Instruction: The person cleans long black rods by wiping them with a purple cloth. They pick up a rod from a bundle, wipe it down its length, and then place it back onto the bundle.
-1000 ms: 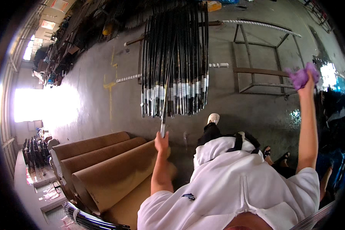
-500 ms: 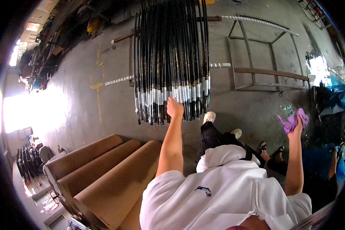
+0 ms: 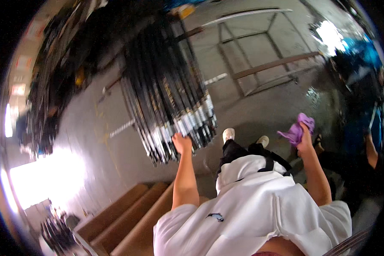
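Side by side on a rack lies a row of long, thin black rods (image 3: pixel 164 89), with white bands near their near ends. My left hand (image 3: pixel 182 144) is closed at these banded ends and appears to grip one rod; motion blur hides exactly how the fingers sit. Away to the right, my right hand (image 3: pixel 305 140) is closed around a crumpled purple cloth (image 3: pixel 292 135), held in the air apart from the rods.
Large brown rolls (image 3: pixel 128 217) lie at the lower left. An unloaded metal frame stand (image 3: pixel 277 64) with a brown bar is beyond, to the right. A white-wrapped bar (image 3: pixel 216 79) juts from the rod rack. At the far right shows another person's forearm (image 3: pixel 371 151).
The whole view has turned and shifted, so the rods now slant and sit lower left. My left hand remains at the rod ends. The purple cloth, still in my right hand, appears closer to my body.
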{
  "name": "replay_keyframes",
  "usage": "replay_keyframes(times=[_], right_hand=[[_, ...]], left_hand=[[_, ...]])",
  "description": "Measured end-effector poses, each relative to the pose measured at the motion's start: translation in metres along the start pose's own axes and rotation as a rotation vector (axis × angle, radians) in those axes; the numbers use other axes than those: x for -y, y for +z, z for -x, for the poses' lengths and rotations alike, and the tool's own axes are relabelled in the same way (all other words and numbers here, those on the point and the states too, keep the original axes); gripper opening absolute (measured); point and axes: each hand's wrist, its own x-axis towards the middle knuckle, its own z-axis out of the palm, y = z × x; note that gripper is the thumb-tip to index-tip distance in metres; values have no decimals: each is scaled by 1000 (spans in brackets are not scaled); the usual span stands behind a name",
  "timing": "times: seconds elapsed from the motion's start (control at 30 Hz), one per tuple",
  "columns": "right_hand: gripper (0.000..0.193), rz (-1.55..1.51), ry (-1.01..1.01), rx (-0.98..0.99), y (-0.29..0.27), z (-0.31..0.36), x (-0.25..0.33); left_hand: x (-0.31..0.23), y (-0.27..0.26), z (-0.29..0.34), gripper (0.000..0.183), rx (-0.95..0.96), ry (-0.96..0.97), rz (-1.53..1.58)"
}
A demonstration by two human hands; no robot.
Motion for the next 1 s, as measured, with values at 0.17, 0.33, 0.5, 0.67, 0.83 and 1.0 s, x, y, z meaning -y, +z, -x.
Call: replay_keyframes(times=[0.17, 0.33, 0.5, 0.67, 0.83, 1.0], right_hand=[[23, -107, 12, 41, -22, -8, -17], [24, -216, 54, -23, -44, 7, -22], [25, -324, 8, -109, -88, 5, -30], [23, -457, -10, -166, -122, -1, -44], [22, -503, -29, -71, -131, 0, -38], [22, -550, -69, -155, -147, 17, -18]], left_hand=[[14, 52, 25, 22, 21, 269, -38], [-53, 69, 66, 16, 143, 420, 71], [-196, 45, 101, 34, 848, 475, 772], [-386, -127, 264, 73, 1699, 943, 1256], [-436, -215, 360, 66, 2434, 1206, 1412], [-453, -235, 408, 57, 2581, 1230, 1432]])
